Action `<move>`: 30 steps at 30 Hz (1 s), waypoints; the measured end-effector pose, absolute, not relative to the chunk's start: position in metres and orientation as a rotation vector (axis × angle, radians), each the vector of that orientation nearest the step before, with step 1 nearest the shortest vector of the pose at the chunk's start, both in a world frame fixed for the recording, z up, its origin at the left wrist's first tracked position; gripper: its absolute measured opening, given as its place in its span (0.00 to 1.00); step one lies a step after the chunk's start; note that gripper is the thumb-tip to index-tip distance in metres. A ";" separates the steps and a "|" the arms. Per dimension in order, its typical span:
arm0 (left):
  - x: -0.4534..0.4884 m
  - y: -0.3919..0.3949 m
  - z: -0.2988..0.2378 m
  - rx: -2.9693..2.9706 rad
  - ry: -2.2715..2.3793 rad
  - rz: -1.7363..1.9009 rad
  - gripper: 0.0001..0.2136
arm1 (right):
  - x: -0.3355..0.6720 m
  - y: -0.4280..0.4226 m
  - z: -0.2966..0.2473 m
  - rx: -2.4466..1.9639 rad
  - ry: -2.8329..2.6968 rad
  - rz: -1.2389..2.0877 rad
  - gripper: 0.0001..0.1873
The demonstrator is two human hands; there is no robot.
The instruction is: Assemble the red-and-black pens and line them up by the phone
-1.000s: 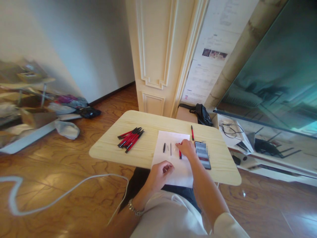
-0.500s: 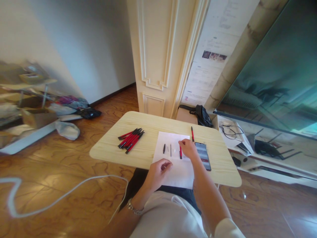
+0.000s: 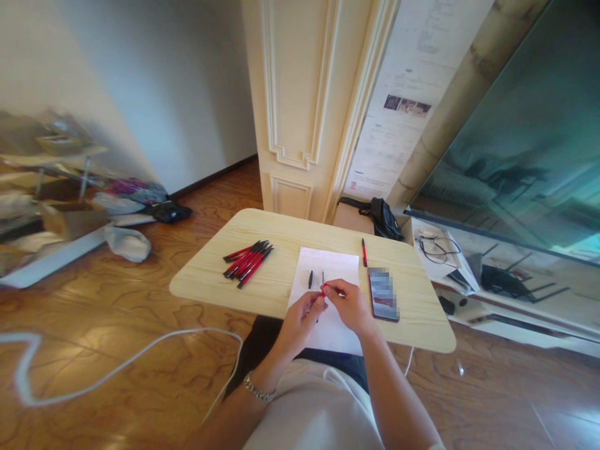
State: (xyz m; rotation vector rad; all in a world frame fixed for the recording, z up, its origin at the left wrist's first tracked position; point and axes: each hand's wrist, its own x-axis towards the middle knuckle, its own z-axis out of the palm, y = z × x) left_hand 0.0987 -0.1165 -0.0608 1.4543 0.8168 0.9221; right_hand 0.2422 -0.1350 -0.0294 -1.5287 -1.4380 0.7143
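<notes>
Over the white paper, my left hand and my right hand meet with their fingertips closed on a red pen barrel. Most of the barrel is hidden by the fingers; a bit of red shows on top and a dark end below. Just beyond the hands, a small black pen part lies on the sheet. Beside it a thin dark pen refill is partly covered by my fingers.
Several red and black pens lie in a pile on the left of the light wooden table. A single red pen and a phone lie to the right of the paper. A black bag sits behind the table.
My right hand has lifted the red barrel off the paper and moved it left. My left hand has come up to it, and both sets of fingers now hold it.
</notes>
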 end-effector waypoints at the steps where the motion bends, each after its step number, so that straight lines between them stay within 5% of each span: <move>1: 0.100 -0.117 -0.061 1.428 0.787 0.921 0.18 | 0.240 -0.136 -0.030 -1.531 -1.440 0.722 0.13; 30: 0.092 -0.110 -0.076 1.361 0.791 0.948 0.14 | 0.268 -0.086 -0.077 -2.236 -1.672 0.278 0.09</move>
